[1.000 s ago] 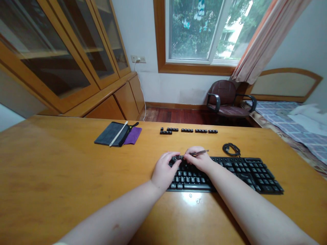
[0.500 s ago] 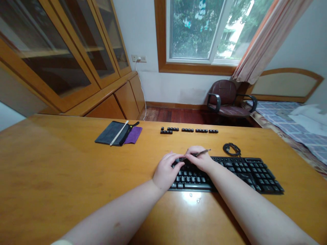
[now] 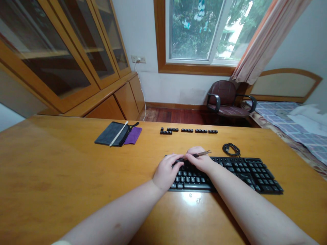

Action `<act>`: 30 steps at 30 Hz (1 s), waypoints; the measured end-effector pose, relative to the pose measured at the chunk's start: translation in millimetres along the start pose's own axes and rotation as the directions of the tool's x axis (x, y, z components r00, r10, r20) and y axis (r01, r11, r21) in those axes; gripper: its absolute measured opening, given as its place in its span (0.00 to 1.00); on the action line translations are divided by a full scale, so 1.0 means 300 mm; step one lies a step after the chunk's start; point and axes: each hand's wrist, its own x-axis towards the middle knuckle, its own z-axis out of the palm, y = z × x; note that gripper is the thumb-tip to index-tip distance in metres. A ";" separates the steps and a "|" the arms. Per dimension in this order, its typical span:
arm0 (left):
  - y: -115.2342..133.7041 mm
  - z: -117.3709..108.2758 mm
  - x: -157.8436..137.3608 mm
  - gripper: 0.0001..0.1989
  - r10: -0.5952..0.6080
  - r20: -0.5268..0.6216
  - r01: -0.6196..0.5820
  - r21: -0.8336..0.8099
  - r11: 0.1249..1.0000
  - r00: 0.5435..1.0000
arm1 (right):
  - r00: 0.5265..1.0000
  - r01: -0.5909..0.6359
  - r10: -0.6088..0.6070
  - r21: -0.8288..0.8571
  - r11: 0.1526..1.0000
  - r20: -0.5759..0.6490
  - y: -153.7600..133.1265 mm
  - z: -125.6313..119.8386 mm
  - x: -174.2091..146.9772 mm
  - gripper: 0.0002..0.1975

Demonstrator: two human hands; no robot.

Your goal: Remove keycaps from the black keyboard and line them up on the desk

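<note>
A black keyboard [image 3: 237, 174] lies on the desk under both my hands. My right hand [image 3: 200, 160] pinches a slim dark tool [image 3: 203, 153], pen-like, whose thin forked end sticks out to the right; its other end points left toward my left fingers. My left hand [image 3: 166, 171] rests over the keyboard's upper left corner, thumb and fingers curled toward each other around the tool's left end. What lies between those left fingertips is hidden. Several black keycaps [image 3: 187, 130] stand in a row at the desk's far edge, with a few more just in front at the row's left end.
The wooden desk [image 3: 63, 177] carries a coiled black cable [image 3: 231, 149] behind the keyboard. At the back left lie a grey pouch [image 3: 108, 133], a white stick [image 3: 119, 134] across it and a purple cloth [image 3: 133, 136]. An armchair [image 3: 224, 97] stands beyond the desk.
The tool in my right hand has turned slightly, and its right end now shows as forked and sits a touch lower. Both hands stay at nearly the same place.
</note>
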 end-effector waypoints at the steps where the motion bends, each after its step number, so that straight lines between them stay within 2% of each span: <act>1: 0.001 0.000 0.000 0.12 0.001 0.001 -0.001 -0.005 1.000 1.000 | 1.000 0.015 -0.015 0.000 1.000 0.000 0.000 -0.001 -0.001 0.20; 9: 0.002 0.003 0.001 0.11 0.005 -0.031 -0.006 -0.035 0.999 1.000 | 1.000 0.016 -0.016 0.035 0.999 0.000 0.001 0.002 -0.004 0.16; 21: -0.008 0.002 -0.002 0.13 0.010 0.003 -0.010 -0.031 0.999 1.000 | 0.998 -0.052 0.049 0.122 0.991 0.030 -0.001 0.002 0.005 0.19; 25: -0.009 0.000 0.003 0.13 0.019 0.030 -0.019 -0.027 0.999 0.999 | 0.997 -0.068 0.065 0.097 0.993 0.039 -0.005 0.002 0.005 0.23; 30: -0.008 0.003 0.010 0.13 0.032 0.059 -0.029 -0.036 0.999 0.998 | 0.998 -0.059 0.059 -0.017 0.998 0.033 -0.006 0.003 0.003 0.22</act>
